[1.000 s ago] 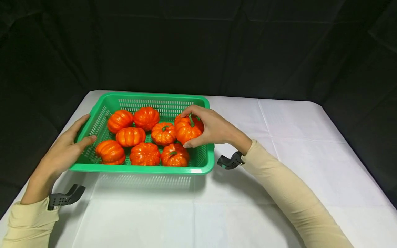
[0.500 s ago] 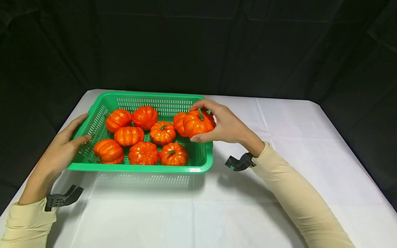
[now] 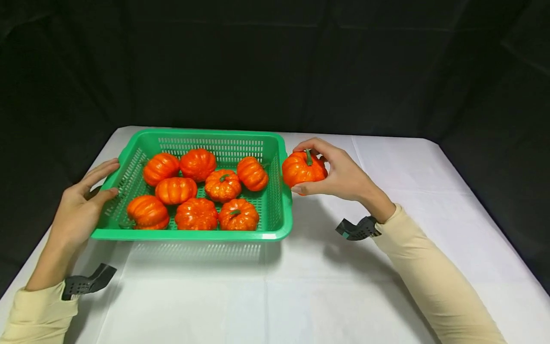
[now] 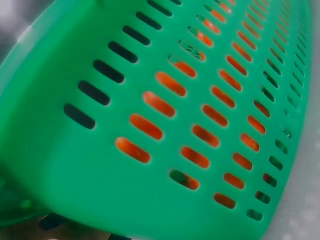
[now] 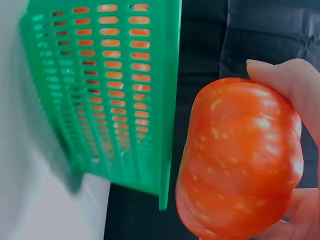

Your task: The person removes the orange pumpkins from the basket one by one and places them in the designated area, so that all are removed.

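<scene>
My right hand point(image 3: 345, 177) grips a small orange pumpkin point(image 3: 302, 170) with a green stem, thumb at the near side and fingers at the far side. It is held just outside the right rim of a green slotted plastic basket point(image 3: 185, 234). In the right wrist view, the ribbed, speckled pumpkin point(image 5: 240, 160) is apart from the basket wall point(image 5: 150, 170). My left hand point(image 3: 77, 210) holds the basket's left rim. The left wrist view mostly shows the basket's slotted wall point(image 4: 100, 185), with only a bit of fingers under the rim. Several more pumpkins point(image 3: 196, 214) lie inside the basket.
A white cloth point(image 3: 322, 291) covers the table, and the basket is on its left half. White tabletop extends to the right of the basket. A black curtain point(image 3: 275, 67) hangs behind and at the sides.
My right hand has moved the pumpkin rightward, from above the basket's right end to outside its rim. A pumpkin behind it is now fully visible. The left hand stays at the rim.
</scene>
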Demonstrator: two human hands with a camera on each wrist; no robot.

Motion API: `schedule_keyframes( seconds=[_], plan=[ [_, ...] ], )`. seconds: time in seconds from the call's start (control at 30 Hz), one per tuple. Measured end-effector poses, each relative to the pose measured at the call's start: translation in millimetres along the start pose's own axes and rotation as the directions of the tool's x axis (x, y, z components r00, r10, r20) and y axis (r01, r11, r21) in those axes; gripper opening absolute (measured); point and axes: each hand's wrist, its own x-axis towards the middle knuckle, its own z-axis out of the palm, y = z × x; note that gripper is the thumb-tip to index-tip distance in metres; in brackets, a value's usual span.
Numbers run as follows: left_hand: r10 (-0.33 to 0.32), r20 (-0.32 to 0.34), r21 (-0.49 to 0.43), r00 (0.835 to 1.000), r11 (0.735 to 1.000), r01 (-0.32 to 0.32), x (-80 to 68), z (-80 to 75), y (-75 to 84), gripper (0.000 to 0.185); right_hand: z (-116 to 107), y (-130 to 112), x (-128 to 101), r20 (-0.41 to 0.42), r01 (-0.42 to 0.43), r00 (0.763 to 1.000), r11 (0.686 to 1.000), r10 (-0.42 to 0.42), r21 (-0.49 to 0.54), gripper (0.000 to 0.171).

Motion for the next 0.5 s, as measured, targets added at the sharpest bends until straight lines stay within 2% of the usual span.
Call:
schedule_keyframes(
  seconds=[0.3,0.5],
  plan=[
    [-0.004,0.001,-0.032,1.000,0.999,0.004,-0.1,0.2,-1.6,0.050,-11,19,-11,-0.060,-0.090,0.994,0.995,0.087,-0.049,0.061],
    [-0.029,-0.004,-0.040,1.000,0.999,0.029,-0.5,1.4,-1.9,0.050,-13,36,-11,-0.098,-0.159,0.984,0.984,0.152,-0.076,0.063]
  ],
)
